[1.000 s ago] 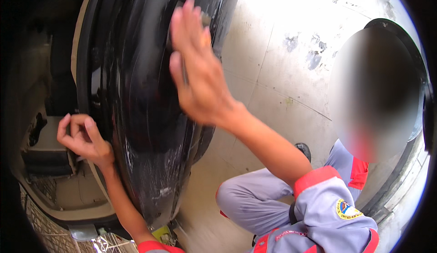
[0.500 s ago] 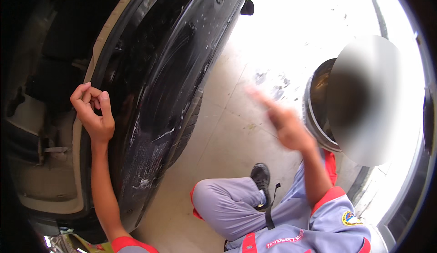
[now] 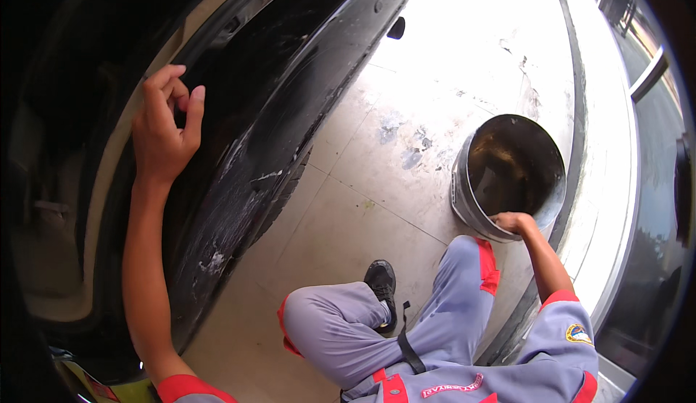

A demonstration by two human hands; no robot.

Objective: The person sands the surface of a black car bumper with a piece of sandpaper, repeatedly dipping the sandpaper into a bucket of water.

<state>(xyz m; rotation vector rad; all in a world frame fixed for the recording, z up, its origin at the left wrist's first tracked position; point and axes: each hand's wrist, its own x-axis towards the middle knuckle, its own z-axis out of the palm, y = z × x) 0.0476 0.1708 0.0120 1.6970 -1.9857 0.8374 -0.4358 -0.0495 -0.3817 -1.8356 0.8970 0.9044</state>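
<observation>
Curling left hand (image 3: 167,135) over glossy black curved painted car panel (image 3: 286,113), parting thumb from fingers, pinching nothing visible; possibly risking smudges by brushing it. Reaching right hand (image 3: 513,222) over rim of round grey dark-lined bucket (image 3: 464,204) on pale tiled floor (image 3: 330,214), hiding fingertips: leaving grip, contents impossible to tell; perhaps risking tipping by leaning.

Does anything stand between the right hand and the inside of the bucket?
Nothing visible does. The right hand is at the near rim of the bucket, whose opening faces up. The right knee is close beside the bucket, not between them.
</observation>
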